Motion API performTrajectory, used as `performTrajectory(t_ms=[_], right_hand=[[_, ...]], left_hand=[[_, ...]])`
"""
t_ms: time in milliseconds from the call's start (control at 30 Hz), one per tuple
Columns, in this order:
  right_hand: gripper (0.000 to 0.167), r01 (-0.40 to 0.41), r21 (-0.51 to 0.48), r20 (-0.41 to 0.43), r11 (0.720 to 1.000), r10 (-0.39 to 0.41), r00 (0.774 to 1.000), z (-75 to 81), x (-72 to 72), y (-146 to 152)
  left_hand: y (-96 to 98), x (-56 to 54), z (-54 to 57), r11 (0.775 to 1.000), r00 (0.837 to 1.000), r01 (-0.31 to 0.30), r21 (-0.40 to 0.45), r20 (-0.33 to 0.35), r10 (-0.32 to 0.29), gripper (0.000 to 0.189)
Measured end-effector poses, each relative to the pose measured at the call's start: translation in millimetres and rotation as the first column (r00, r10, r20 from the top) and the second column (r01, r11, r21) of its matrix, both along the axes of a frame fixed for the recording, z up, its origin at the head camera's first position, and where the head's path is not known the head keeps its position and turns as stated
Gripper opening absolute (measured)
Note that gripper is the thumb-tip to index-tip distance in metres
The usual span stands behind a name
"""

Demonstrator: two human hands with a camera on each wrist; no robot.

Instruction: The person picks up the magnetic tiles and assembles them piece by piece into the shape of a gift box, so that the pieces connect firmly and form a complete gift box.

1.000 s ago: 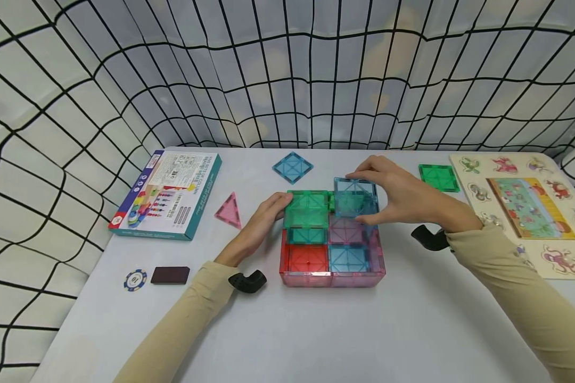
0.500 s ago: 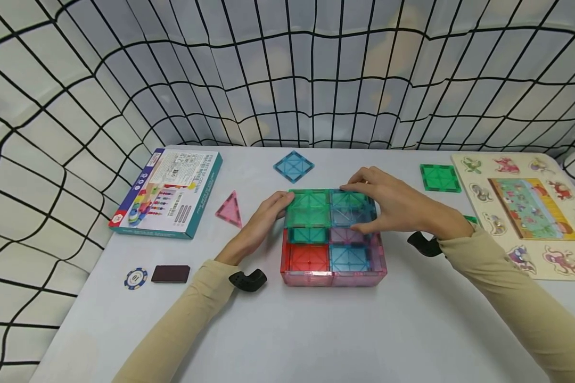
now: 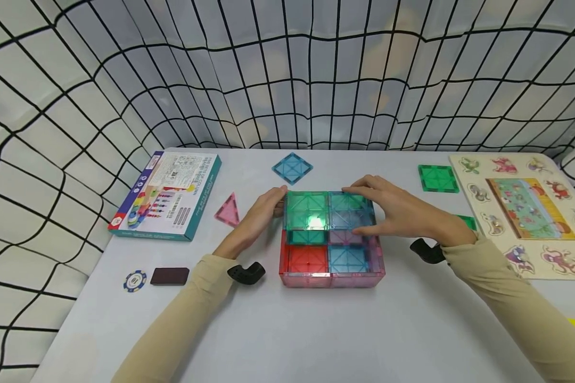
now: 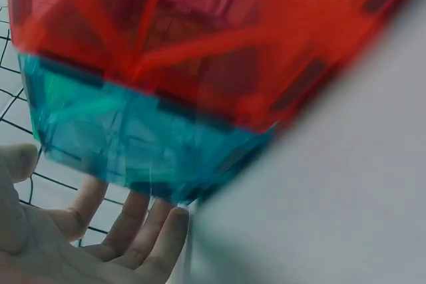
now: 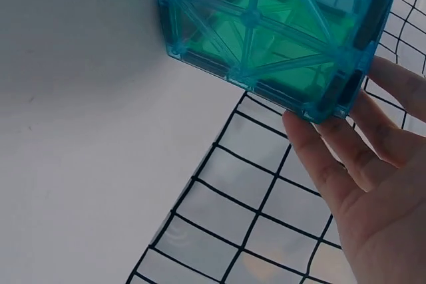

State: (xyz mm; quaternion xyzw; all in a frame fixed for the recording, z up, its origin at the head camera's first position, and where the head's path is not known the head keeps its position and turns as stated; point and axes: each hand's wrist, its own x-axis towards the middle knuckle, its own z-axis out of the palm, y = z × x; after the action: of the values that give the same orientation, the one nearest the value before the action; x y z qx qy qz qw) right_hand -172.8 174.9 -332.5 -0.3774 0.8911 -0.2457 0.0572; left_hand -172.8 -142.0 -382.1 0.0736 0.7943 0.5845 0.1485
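Observation:
A box-like build of translucent magnetic tiles (image 3: 308, 279) stands mid-table, with a red tile (image 3: 297, 260) at its lower front left. A green tile (image 3: 303, 205) and a blue tile (image 3: 347, 218) lie side by side across its back top. My right hand (image 3: 404, 213) holds the blue tile between the thumb at its front edge and fingers at its back. Beside the back left corner, my left hand (image 3: 259, 218) touches the build. In the left wrist view, its extended fingers (image 4: 170, 234) reach the build's blue side, with the thumb apart.
A pink triangle tile (image 3: 229, 210) lies left, a blue square tile (image 3: 292, 168) behind, a green square tile (image 3: 438, 178) right. A boxed toy (image 3: 172, 191), a poker chip (image 3: 135, 281), a dark block (image 3: 170, 276) and a picture puzzle board (image 3: 481, 165) also lie there. Black netting surrounds the table.
My right hand has lowered the blue tile from a raised, tilted pose to flat beside the green tile. My left hand has shifted slightly at the build's back left corner.

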Motion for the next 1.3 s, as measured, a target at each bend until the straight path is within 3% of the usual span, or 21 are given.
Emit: performTrajectory(t_ms=[100, 200, 300, 367, 533, 700, 867, 1133, 1300], right_hand=[[0.084, 0.007, 0.003, 0.001, 1.000, -0.007, 1.000, -3.1, 1.0, 1.5], [0.087, 0.010, -0.003, -0.003, 1.000, -0.010, 1.000, -5.7, 1.3, 2.2], [0.088, 0.007, -0.008, -0.009, 1.000, -0.007, 1.000, -7.5, 1.4, 2.3], [0.088, 0.005, -0.011, -0.009, 1.000, -0.005, 1.000, -8.8, 1.4, 1.7], [0.088, 0.010, -0.007, -0.010, 1.000, -0.010, 1.000, -9.3, 1.9, -0.4], [0.088, 0.015, 0.028, -0.068, 0.999, -0.013, 0.998, -6.7, 5.0, -2.6], [0.087, 0.005, 0.054, -0.139, 0.999, 0.002, 0.990, -3.4, 5.7, -13.7], [0.088, 0.003, 0.096, -0.206, 0.995, 0.016, 0.978, -0.5, 7.2, -37.6], [0.087, 0.018, 0.117, -0.252, 0.993, 0.012, 0.968, 0.2, 8.4, -44.0]], left_hand=[[-0.3, -13.8, 2.6, 0.997, 0.997, -0.036, -0.073, -0.072, 0.031, 0.052], [-0.4, -34.2, 1.0, 0.980, 0.981, -0.090, -0.176, -0.187, 0.057, 0.047], [0.1, -55.8, -4.1, 0.945, 0.963, -0.142, -0.294, -0.262, 0.063, 0.053], [0.6, -67.3, -8.4, 0.917, 0.959, -0.161, -0.364, -0.278, 0.058, 0.060], [1.9, -82.6, -12.7, 0.855, 0.958, -0.145, -0.497, -0.286, -0.004, 0.078], [4.1, -90.6, -9.5, 0.816, 0.958, -0.087, -0.572, -0.272, -0.088, 0.077], [6.0, -94.3, -9.8, 0.803, 0.962, -0.080, -0.590, -0.256, -0.093, 0.073], [-3.0, -81.0, 1.3, 0.728, 0.968, -0.113, -0.677, -0.241, -0.074, 0.085], [-12.8, -66.4, 9.3, 0.739, 0.964, -0.137, -0.659, -0.260, -0.054, 0.087]])
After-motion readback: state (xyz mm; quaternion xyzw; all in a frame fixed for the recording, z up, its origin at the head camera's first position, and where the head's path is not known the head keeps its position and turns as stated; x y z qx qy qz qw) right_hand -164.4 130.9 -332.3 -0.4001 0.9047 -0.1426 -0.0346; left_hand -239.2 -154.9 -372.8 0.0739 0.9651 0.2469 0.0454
